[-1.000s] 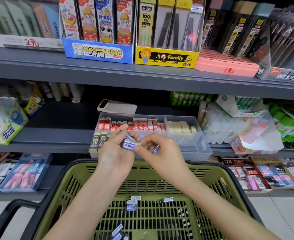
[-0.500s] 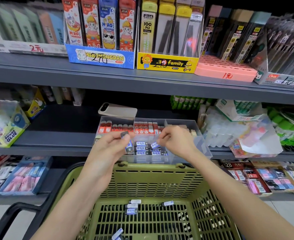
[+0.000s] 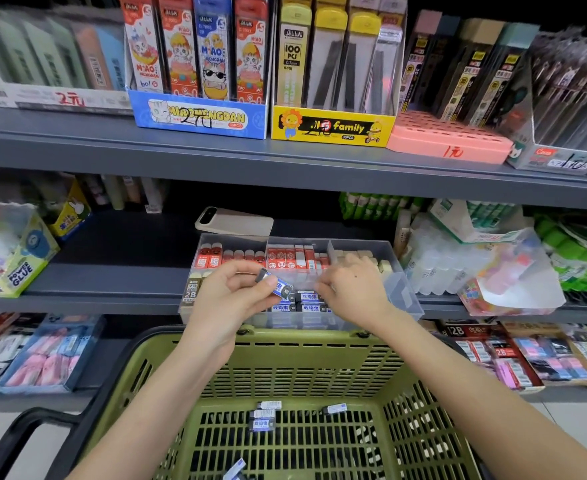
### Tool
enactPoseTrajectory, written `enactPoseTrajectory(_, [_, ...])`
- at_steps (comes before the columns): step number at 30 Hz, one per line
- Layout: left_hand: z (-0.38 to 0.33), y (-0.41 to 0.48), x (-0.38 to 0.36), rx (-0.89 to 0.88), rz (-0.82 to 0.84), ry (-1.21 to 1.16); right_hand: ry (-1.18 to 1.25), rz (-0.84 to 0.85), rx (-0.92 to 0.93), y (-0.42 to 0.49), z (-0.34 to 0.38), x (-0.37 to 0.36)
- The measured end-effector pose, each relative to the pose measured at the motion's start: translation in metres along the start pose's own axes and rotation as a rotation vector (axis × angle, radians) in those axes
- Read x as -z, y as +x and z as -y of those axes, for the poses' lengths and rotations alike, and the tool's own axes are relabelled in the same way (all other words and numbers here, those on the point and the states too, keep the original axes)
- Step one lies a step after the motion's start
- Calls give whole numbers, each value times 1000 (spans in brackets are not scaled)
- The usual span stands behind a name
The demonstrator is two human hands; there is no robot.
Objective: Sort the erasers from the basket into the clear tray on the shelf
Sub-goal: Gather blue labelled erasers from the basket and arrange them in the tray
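Note:
A clear divided tray (image 3: 401,289) sits on the middle shelf, holding rows of red, beige and blue-sleeved erasers. My left hand (image 3: 228,299) pinches a blue-sleeved eraser (image 3: 275,284) just in front of the tray's middle compartment. My right hand (image 3: 352,289) reaches into that compartment with fingers curled down over the blue erasers (image 3: 311,303); what it holds is hidden. Below, the green basket (image 3: 285,355) has several loose erasers (image 3: 264,415) on its floor.
A phone (image 3: 234,221) lies on the shelf behind the tray. Glue boxes (image 3: 11,258) stand at left, packs of clear bottles (image 3: 465,261) at right. The upper shelf (image 3: 285,168) carries pencil-lead display boxes. More erasers are stocked on the lower shelf (image 3: 42,355).
Both hands have moved from above the basket up to the tray. The right hand has gone into the middle compartment; the left keeps an eraser beside it.

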State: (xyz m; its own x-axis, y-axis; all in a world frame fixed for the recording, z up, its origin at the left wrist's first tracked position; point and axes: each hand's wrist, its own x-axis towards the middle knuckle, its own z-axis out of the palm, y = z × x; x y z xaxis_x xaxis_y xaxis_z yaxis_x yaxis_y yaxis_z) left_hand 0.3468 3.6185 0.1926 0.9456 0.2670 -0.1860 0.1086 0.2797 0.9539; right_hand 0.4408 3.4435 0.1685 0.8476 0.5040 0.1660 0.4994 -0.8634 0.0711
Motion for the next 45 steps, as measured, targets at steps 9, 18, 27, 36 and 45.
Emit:
enactPoseTrajectory(9, [4, 8, -28, -52, 47, -46, 1322, 35, -184, -35, 23, 44])
enactPoseTrajectory(18, [36, 18, -22, -677, 232, 1297, 1007, -58, -513, -13, -10, 28])
enactPoseTrajectory(27, [54, 23, -16, -749, 376, 1546, 347, -216, -378, 4, 14, -4])
enactPoseTrajectory(36, [56, 23, -16, -780, 365, 1542, 349, -306, -399, 3, 15, -16])
enactPoseTrajectory(45, [56, 23, -15, -815, 361, 1532, 157, -170, -257, 7, 12, -19])
